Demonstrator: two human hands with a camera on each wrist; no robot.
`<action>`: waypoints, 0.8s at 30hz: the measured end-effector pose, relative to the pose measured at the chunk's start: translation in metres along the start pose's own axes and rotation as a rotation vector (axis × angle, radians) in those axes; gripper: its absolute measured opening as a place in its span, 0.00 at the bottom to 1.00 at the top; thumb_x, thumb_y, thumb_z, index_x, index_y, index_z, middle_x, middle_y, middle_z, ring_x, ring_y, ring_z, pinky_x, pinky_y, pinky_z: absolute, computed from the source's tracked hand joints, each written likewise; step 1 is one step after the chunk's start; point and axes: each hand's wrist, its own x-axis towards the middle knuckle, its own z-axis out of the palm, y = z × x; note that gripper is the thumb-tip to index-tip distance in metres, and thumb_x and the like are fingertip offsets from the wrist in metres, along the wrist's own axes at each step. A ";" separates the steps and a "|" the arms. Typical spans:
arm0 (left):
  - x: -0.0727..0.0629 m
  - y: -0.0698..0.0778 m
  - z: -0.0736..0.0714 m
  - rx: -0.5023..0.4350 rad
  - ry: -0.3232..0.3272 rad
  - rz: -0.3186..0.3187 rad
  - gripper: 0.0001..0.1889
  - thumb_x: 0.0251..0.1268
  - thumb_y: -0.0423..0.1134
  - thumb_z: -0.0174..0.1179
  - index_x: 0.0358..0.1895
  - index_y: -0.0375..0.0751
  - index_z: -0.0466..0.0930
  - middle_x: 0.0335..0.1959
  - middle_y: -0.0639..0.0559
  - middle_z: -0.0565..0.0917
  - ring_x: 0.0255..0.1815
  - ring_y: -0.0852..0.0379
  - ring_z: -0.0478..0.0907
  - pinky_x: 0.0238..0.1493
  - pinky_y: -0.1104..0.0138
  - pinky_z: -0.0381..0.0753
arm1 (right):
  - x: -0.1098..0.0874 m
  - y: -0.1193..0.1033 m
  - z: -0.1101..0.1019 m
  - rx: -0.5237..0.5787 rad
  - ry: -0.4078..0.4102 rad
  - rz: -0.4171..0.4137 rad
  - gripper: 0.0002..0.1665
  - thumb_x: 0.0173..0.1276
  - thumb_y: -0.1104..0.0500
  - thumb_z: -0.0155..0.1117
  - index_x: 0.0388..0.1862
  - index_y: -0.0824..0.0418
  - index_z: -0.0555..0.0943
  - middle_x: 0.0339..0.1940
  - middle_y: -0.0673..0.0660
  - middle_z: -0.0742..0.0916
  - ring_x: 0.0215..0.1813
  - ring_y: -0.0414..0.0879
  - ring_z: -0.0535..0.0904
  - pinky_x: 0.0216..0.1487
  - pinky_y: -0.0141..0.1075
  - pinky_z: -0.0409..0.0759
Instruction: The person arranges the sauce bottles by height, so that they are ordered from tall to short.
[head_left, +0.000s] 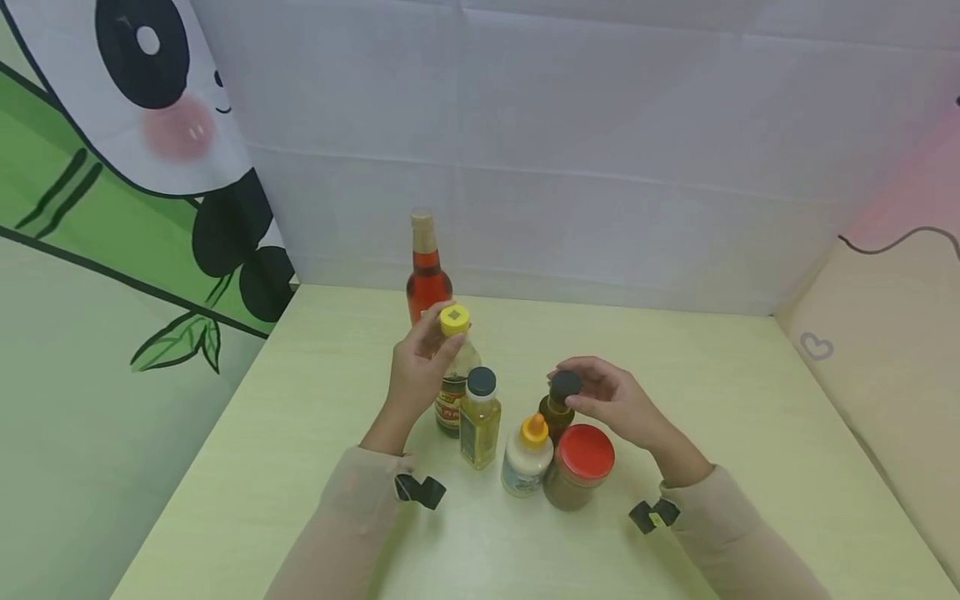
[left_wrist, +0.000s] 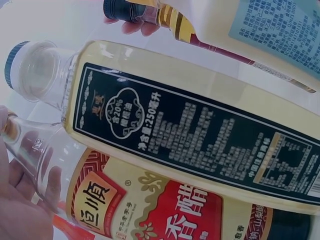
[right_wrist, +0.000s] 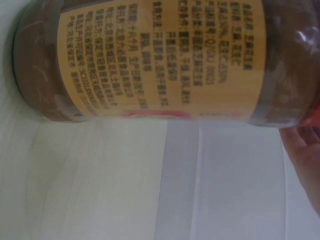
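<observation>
My left hand (head_left: pixel 414 371) grips a vinegar bottle (head_left: pixel 450 404) high on its neck, just under the yellow cap. In the left wrist view the bottle's red and cream label (left_wrist: pixel 165 210) shows. My right hand (head_left: pixel 615 404) pinches the black cap of a small brown bottle (head_left: pixel 557 411). A square oil bottle (head_left: pixel 480 429) with a dark cap stands in front of the vinegar. Close before the brown bottle are a white squeeze bottle (head_left: pixel 527 467) with an orange tip and a red-lidded jar (head_left: pixel 573 483) of brown paste, whose label (right_wrist: pixel 165 60) fills the right wrist view.
Behind the left hand stands a tall bottle of red liquid (head_left: pixel 429 287), its lower part hidden. The pale table (head_left: pixel 712 392) meets a white cloth backdrop (head_left: pixel 600 167). A panda-printed panel (head_left: pixel 150 358) borders the left and a beige panel (head_left: pixel 885 358) the right.
</observation>
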 end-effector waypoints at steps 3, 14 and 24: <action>-0.002 0.000 -0.003 -0.005 -0.010 -0.001 0.23 0.68 0.31 0.59 0.66 0.39 0.71 0.51 0.41 0.83 0.55 0.48 0.79 0.55 0.59 0.78 | -0.002 -0.002 0.006 -0.004 0.014 0.009 0.23 0.67 0.71 0.62 0.60 0.72 0.71 0.56 0.70 0.79 0.55 0.46 0.80 0.52 0.39 0.80; -0.005 0.006 -0.019 -0.116 -0.059 -0.005 0.22 0.66 0.29 0.60 0.63 0.34 0.72 0.51 0.38 0.82 0.53 0.52 0.78 0.55 0.62 0.77 | -0.010 -0.009 0.025 -0.005 0.048 0.038 0.22 0.68 0.70 0.61 0.59 0.73 0.71 0.56 0.70 0.80 0.54 0.45 0.80 0.53 0.38 0.80; -0.011 0.011 -0.029 -0.172 -0.052 -0.059 0.23 0.64 0.29 0.62 0.62 0.29 0.72 0.52 0.37 0.81 0.53 0.54 0.78 0.56 0.62 0.76 | -0.017 -0.012 0.043 -0.006 0.078 0.022 0.21 0.68 0.70 0.61 0.58 0.74 0.71 0.54 0.66 0.81 0.54 0.46 0.80 0.52 0.38 0.80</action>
